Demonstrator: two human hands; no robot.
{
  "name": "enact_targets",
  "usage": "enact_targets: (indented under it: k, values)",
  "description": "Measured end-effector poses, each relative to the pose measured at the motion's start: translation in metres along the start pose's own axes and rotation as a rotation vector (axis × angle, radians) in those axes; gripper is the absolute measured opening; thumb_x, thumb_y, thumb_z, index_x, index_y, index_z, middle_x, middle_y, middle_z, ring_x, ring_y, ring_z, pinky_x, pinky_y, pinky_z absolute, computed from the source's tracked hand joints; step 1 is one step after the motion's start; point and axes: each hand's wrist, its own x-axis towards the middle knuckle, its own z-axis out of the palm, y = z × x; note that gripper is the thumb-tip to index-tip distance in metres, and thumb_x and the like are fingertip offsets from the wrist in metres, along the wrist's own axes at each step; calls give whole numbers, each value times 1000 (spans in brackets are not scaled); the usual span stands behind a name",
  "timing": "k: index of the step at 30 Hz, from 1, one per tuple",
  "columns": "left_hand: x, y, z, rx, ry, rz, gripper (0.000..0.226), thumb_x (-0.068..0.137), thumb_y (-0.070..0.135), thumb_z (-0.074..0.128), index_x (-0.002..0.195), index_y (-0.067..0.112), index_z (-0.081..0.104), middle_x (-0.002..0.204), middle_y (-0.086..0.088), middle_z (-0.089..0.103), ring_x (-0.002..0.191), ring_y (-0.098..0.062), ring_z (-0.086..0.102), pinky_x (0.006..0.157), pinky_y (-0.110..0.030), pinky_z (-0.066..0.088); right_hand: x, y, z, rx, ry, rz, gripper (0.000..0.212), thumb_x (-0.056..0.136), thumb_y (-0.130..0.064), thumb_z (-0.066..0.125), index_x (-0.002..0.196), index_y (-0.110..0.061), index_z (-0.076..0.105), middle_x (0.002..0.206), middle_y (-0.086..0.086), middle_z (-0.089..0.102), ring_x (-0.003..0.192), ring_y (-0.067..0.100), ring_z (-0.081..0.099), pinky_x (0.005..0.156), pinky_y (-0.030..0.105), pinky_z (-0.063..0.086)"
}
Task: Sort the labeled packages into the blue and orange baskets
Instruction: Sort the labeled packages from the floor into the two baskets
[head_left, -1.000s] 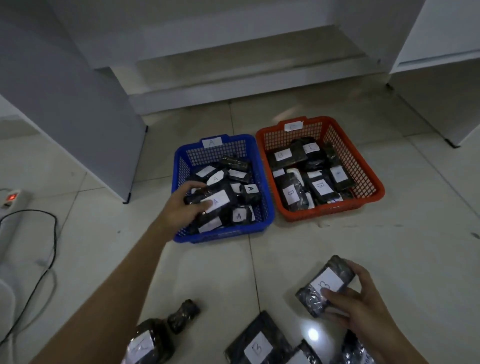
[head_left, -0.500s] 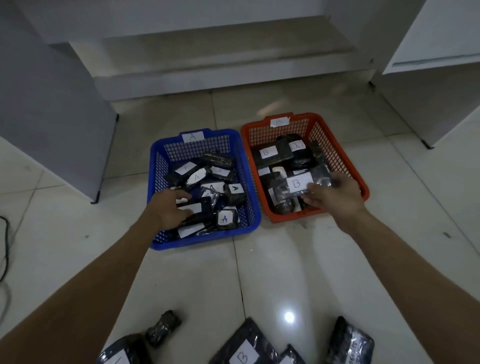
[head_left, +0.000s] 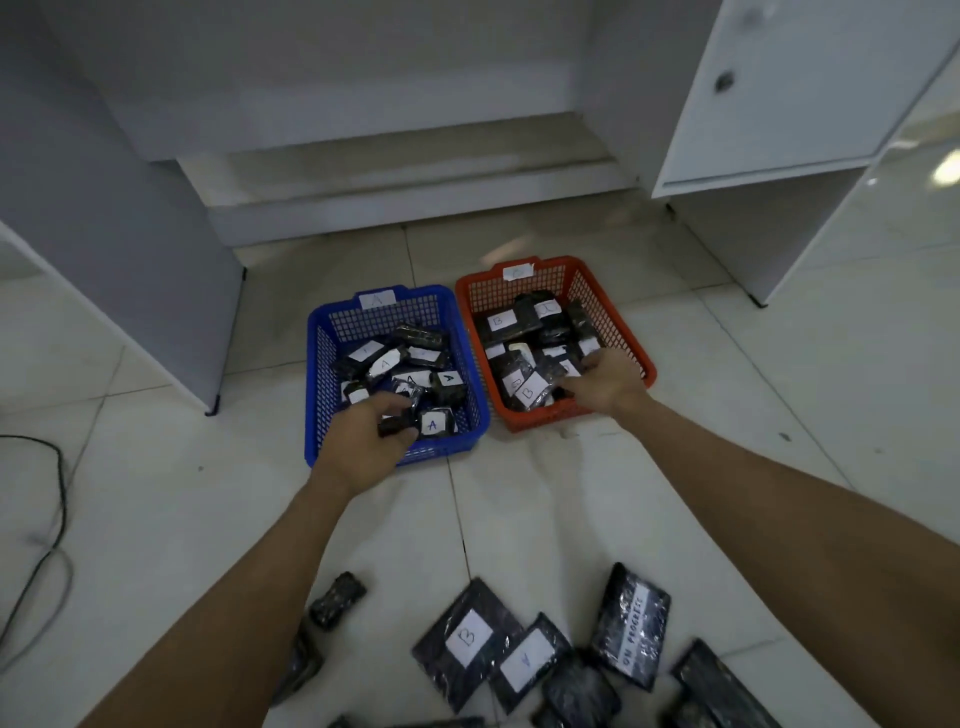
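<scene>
1. The blue basket (head_left: 470, 364) and the orange basket (head_left: 626, 332) are set side by side on the floor (head_left: 519, 519), both part-filled with labeled packages.
2. The unsorted packages (head_left: 524, 660) lie at the near edge, behind both outstretched arms; the B-labeled package (head_left: 467, 636) lies with its long axis diagonal, about midway between the arms.
3. The left hand (head_left: 363, 441) is seen in the blue basket, fingers curled round a dark package (head_left: 397, 427).
4. The right hand (head_left: 608, 384) is held loosely open over the orange basket, gripping nothing.

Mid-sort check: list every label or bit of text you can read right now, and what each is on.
"A": tag on blue basket rim.
"A": package in the blue basket.
"B": package in orange basket.
"B": floor package.
"ON PROGRESS": floor package.
Orange basket's rim tag: too blurred to read.
</scene>
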Motion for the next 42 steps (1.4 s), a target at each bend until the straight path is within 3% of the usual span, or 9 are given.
enact_targets:
  k: [4,7,15,18,24,28,36,39,42]
  values:
    - [-46,43,-16,-68,-30,-1,39,87,14,75,125,12,65,113,-5,68,104,-14,61,97,-27,49,-70,-9,-42,69,-24,-30,12,82,-25,81,76,-20,71,87,1,70,92,25,69,84,39,59]
    - [-89,76,-26,-57,-48,19,37,89,20,74,124,15,65,111,-4,69,104,-17,62,89,-25,48,-137,-7,-73,83,-35,-45,20,83,-28,82,69,-31,67,90,-2,69,96,24,69,89,41,58]
    - [-197,115,7,-136,-109,73,34,89,27,72,122,20,64,105,-1,70,96,-21,66,88,-34,54,-285,51,-119,164,-85,-61,11,85,-26,80,88,-16,78,89,2,77,83,21,74,65,25,51]
    - [-230,108,40,-162,-161,52,29,87,23,75,115,23,66,99,0,70,91,-24,67,84,-35,57,-313,103,-120,148,-78,-19,6,82,-23,82,82,-20,78,85,-2,77,82,16,73,83,33,59]
    - [-229,86,116,-95,-289,-87,34,86,25,74,118,17,66,103,-4,71,82,-19,62,78,-29,52,-322,186,-97,93,-76,170,4,81,-21,81,80,-19,79,82,-1,76,87,15,71,82,25,51]
    - [-199,76,167,-42,-386,-222,50,86,29,74,129,11,58,119,-9,67,102,-22,64,85,-28,51,-314,216,-60,-41,-181,219,10,75,-25,84,76,-24,74,81,-2,74,85,17,71,75,25,53]
    - [-149,75,246,39,-571,-269,74,74,34,85,133,11,48,125,-7,64,110,-23,62,92,-32,50,-300,244,3,-486,-248,124,74,62,-43,89,118,-17,49,125,6,58,111,30,60,82,43,56]
    - [-140,69,260,36,-520,-281,76,66,26,90,130,11,53,120,-6,67,107,-23,65,92,-36,52,-290,250,7,-438,-237,174,70,60,-43,85,115,-20,48,116,4,65,101,28,65,78,41,57]
    - [-126,63,256,-59,-521,-288,58,64,13,89,119,12,70,112,-5,74,102,-19,69,94,-32,54,-277,249,-2,-79,-147,334,57,62,-42,88,105,-23,56,94,-3,69,84,20,67,69,31,52]
